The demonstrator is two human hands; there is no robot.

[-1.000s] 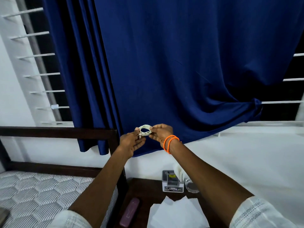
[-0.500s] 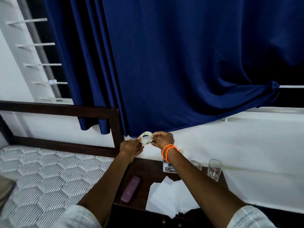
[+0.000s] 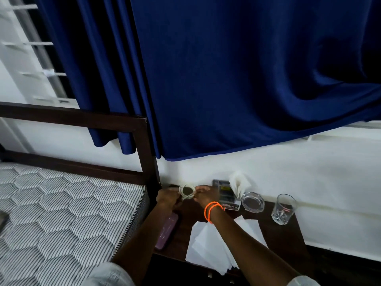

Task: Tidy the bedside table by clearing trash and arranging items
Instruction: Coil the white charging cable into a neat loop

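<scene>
A small coil of white cable (image 3: 187,190) is held between my left hand (image 3: 168,198) and my right hand (image 3: 206,195), both pinching its sides, low over the back left corner of the dark wooden bedside table (image 3: 276,234). Orange bands circle my right wrist. On the table lie a purple case (image 3: 167,231) at the left edge, white sheets of paper (image 3: 210,246) at the front, a small box with a dark top (image 3: 225,194), a folded white tissue (image 3: 239,182), a glass ashtray (image 3: 253,202) and a drinking glass (image 3: 282,209).
A dark bed frame post (image 3: 147,155) and a mattress with a grey hexagon pattern (image 3: 61,213) stand left of the table. A blue curtain (image 3: 226,79) hangs above, over a white wall and a barred window.
My hands have come down with the cable coil from in front of the curtain to just above the table's back left corner. The view has tilted downward, showing more of the table.
</scene>
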